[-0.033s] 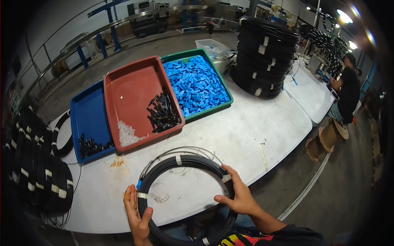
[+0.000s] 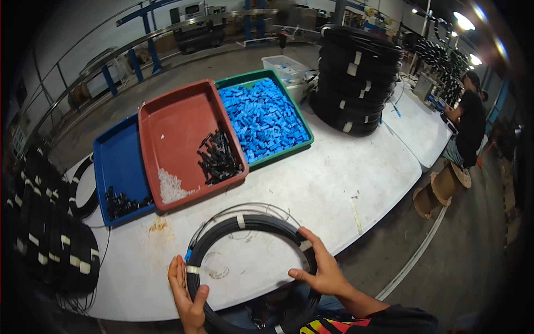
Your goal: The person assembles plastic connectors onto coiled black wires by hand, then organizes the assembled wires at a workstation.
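I hold a coil of black cable (image 2: pixel 245 224) upright at the near edge of the white table, one hand at each side. My left hand (image 2: pixel 188 295) grips its left side, fingers along the outside and thumb toward the inside. On the right side, my right hand (image 2: pixel 322 270) has its fingers over the outer edge and its thumb in the opening. Pale tape bands wrap the coil in several places. A blue connector (image 2: pixel 188 255) sits on a loose cable end by my left fingers. Thin loose loops stand out behind the coil's top. Its lowest part is cut off by the picture's edge.
Beyond the coil, a red tray (image 2: pixel 172 122) holds black and clear small parts. It lies between a blue tray (image 2: pixel 119 150) with black pieces and a green tray (image 2: pixel 308 131) of blue connectors. Coil stacks (image 2: pixel 359 83) stand far right and left. A person (image 2: pixel 473 122) works at the right.
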The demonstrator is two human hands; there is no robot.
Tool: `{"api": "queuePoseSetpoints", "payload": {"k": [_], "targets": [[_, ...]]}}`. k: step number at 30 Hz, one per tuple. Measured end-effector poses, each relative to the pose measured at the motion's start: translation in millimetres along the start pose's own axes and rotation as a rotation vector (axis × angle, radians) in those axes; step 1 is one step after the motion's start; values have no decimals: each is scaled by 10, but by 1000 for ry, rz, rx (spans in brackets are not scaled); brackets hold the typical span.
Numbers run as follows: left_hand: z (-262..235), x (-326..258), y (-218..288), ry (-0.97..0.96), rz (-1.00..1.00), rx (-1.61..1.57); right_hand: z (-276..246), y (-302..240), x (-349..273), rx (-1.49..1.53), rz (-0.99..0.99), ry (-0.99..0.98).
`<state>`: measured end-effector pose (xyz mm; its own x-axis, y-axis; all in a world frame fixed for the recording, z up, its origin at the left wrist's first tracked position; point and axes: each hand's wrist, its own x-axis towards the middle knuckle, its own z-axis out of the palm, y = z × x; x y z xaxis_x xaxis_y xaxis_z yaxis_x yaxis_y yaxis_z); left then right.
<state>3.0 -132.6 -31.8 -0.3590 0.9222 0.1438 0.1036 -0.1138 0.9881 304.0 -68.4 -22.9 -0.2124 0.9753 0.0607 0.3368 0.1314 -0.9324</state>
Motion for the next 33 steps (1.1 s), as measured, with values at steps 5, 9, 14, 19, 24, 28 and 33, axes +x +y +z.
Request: {"api": "queuePoseSetpoints", "payload": {"k": [5,9,14,19,24,28,33], "targets": [[-3,-75,-75,-54,83,219,-30,27,-126,181,84,67],[6,-54,-120,45,-82,4,39,8,-72,227,182,160],[212,16,-10,3,-118,83,-122,-70,-64,345,226,258],[645,415,484,-121,-93,68,-566,-378,-58,377,254,455],[1323,1189,1390,-237,31,-57,-1414,-1256,201,343,244,665],[1955,1887,2337,-360,112,-179,-2271,-1949,646,223,70,732],[2956,2976,3005,-376,311,-338,-3292,-2316,1701,58,-219,804]]}}
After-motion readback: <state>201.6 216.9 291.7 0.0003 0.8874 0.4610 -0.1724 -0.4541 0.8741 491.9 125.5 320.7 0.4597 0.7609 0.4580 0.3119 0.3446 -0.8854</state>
